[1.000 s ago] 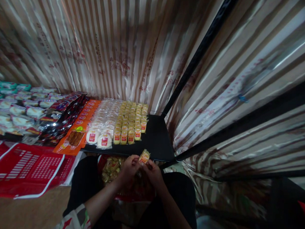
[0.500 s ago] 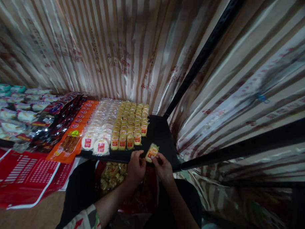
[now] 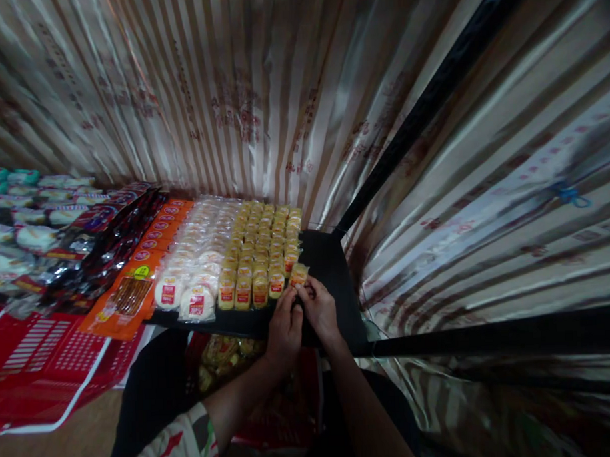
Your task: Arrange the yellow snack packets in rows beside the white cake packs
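Observation:
A small yellow wrapped snack cake (image 3: 299,274) with an orange-red label stands tilted at the front right end of the rows. My right hand (image 3: 320,312) pinches its lower right side between thumb and fingers. My left hand (image 3: 287,329) is closed, its fingertips at the lower edge of the same cake, touching my right fingertips. To the left are packed rows of matching yellow snack cakes (image 3: 251,270), their labels facing me. All of them rest on a black shelf (image 3: 331,267). Below my forearms, a red bag (image 3: 279,423) lies beside more yellow packets (image 3: 224,354).
Left of the yellow rows lie white round wrapped cakes (image 3: 195,302), orange snack packets (image 3: 127,295), dark packets (image 3: 93,246) and white packets (image 3: 35,238). A red basket (image 3: 54,357) stands at the lower left. Black frame bars (image 3: 406,131) and striped sheeting (image 3: 260,77) border the shelf.
The held cake has moved up and left, against the end of the rows. My left hand has come in to the cake beside my right hand. The view has shifted slightly.

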### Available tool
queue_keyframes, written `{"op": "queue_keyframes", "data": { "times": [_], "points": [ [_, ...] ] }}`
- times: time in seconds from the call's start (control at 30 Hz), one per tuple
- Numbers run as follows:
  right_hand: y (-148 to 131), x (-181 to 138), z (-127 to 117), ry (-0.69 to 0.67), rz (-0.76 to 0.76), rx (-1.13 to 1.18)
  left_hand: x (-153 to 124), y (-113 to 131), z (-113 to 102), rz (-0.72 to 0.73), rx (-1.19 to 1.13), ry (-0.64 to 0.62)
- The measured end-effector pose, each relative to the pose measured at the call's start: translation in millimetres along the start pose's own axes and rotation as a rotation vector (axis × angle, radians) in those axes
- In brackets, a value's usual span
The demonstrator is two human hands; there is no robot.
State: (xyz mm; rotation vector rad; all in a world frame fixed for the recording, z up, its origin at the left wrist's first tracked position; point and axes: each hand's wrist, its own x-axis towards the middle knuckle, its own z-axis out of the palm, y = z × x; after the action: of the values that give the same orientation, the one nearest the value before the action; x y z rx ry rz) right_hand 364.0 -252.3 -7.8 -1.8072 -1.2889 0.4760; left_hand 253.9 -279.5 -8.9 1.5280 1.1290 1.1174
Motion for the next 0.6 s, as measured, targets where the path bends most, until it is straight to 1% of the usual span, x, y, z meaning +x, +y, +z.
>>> {"op": "queue_keyframes", "data": {
  "times": [0.1,0.23,0.37,0.47,0.6],
  "points": [
    [-2.3,4.9,5.6,-0.008,-0.018,0.012,3.0,2.1,-1.0,-0.016,-0.022,-0.006],
    [-4.9,6.7,11.0,0.025,-0.038,0.019,3.4,5.7,-2.8,-0.076,-0.055,-0.018],
    [-6.3,4.4,11.1,0.059,-0.033,0.073,2.2,6.0,-2.5,-0.136,-0.09,-0.051],
    [-5.8,2.2,10.6,0.095,-0.025,0.08,1.3,4.8,-1.7,-0.14,-0.11,-0.054],
    [-1.2,1.5,15.6,0.058,0.022,0.108,1.5,4.5,-1.1,-0.141,-0.124,-0.085]
  ]
}}
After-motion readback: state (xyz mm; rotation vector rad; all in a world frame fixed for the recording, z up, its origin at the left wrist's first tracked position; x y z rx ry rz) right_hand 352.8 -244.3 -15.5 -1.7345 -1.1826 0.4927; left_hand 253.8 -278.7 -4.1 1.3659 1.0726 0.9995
